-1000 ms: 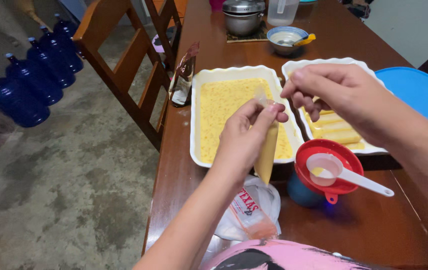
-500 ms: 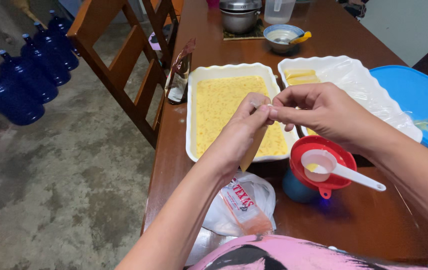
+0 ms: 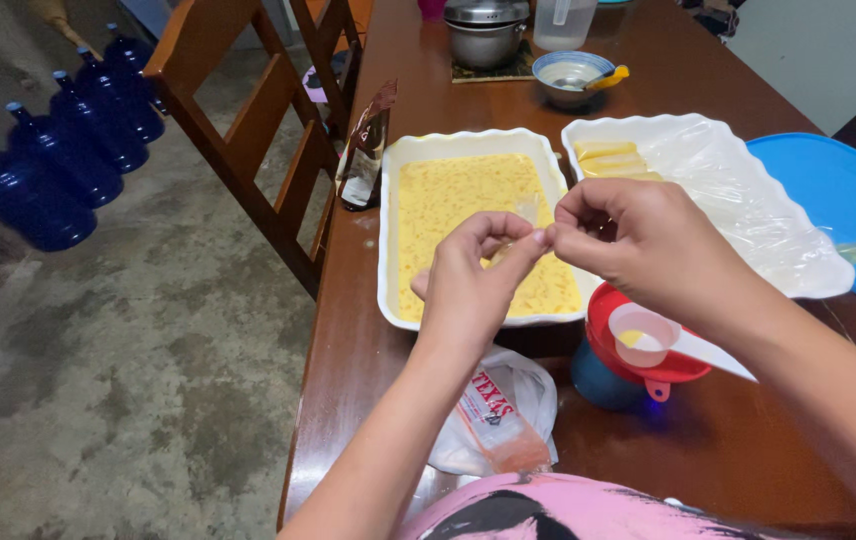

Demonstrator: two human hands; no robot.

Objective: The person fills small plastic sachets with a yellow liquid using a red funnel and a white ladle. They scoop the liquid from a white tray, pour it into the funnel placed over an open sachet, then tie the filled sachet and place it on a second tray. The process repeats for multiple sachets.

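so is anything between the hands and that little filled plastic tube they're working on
Nothing visible. The left hand and right hand both already pinch the top of the thin plastic tube, fingertips meeting over the white dish of yellow mixture. The tube's lower part is hidden behind the left hand.

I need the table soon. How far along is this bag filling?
Done: a few filled yellow bags lie in the plastic-lined dish. In hand: the left hand and right hand pinch the top of one narrow bag. Left: the white dish looks nearly full of yellow mixture.
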